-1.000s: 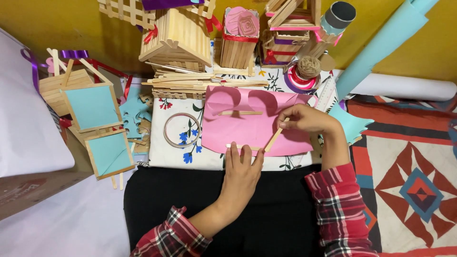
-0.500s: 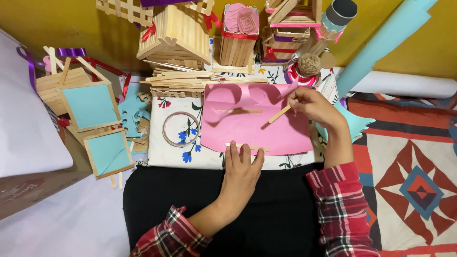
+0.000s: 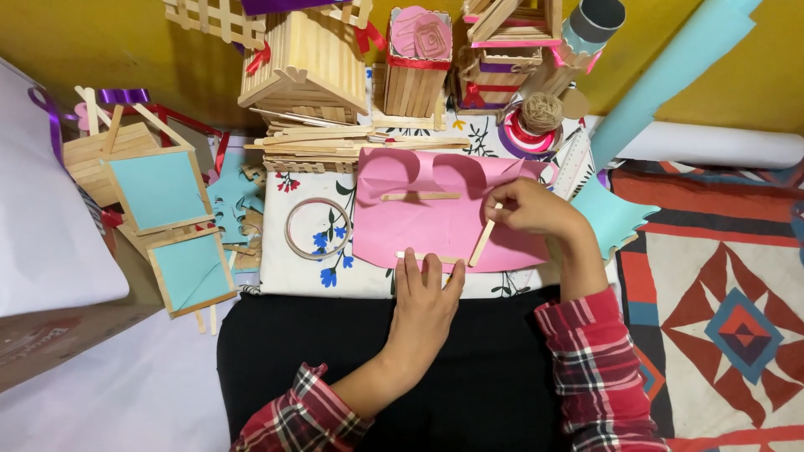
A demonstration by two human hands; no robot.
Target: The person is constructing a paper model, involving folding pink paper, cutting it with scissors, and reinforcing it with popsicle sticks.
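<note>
Pink paper sheet [image 3: 435,226] flat on floral cloth [image 3: 310,268], taken as landmark. One craft stick [image 3: 420,197] already lying across sheet's upper part; second stick [image 3: 427,257] along lower edge, pressed under left hand [image 3: 425,297], fingers spread flat. Right hand [image 3: 532,209] pinching third stick [image 3: 483,238], angled over sheet's right side, apparently not yet laid down. Frame judged roughly half laid out

Even, warm indoor light falls from above, bright enough to show colours clearly. Shadows are soft and short, tucked under the right hand [image 3: 536,209] and the pink paper [image 3: 444,218]. No glare; focus is sharp throughout, edges slightly bowed.
</note>
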